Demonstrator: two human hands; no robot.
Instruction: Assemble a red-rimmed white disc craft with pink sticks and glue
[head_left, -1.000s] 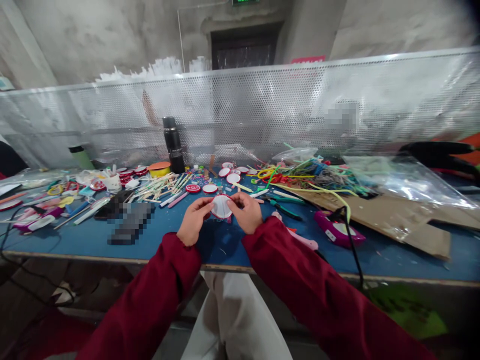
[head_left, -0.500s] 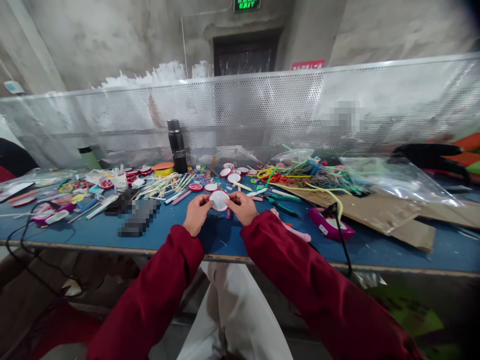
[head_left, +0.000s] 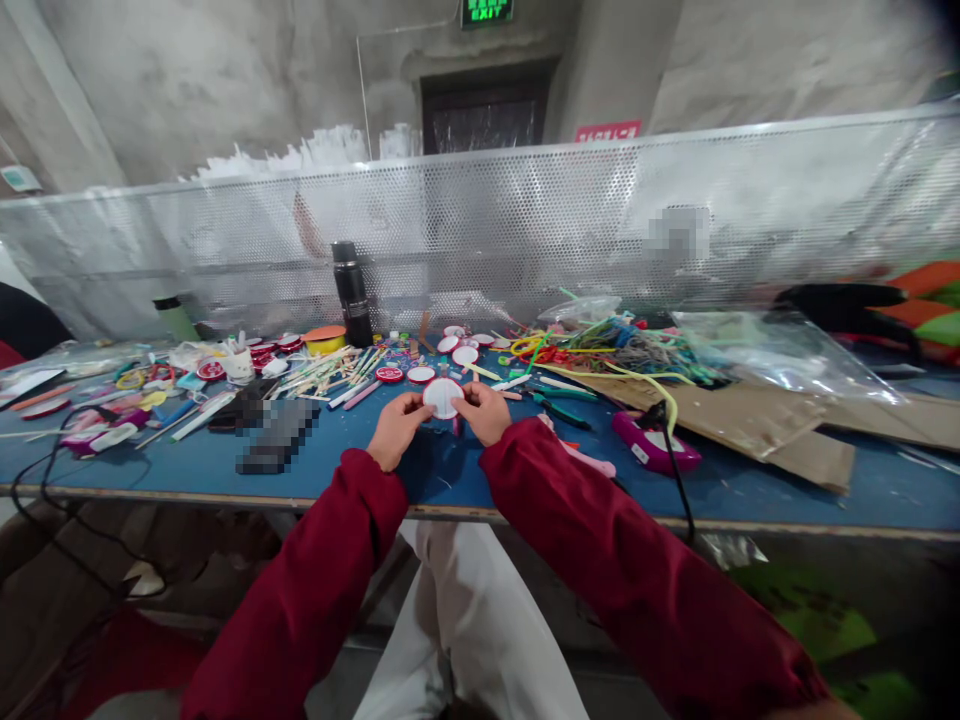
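Observation:
Both of my hands hold one small round white disc with a red rim just above the blue table. My left hand pinches its left edge with thumb and fingers. On the other edge, my right hand pinches in the same way. Dark red sleeves cover both arms. More red-and-white discs lie on the table just beyond my hands.
A black flask stands at the back before a perforated metal screen. Sticks and craft bits litter the left, coloured pipe cleaners and cardboard the right. A purple glue gun with a black cord lies near my right arm.
My hands and the disc have stayed together in the same grip; the disc has turned slightly to face me more. The camera view shifted a little.

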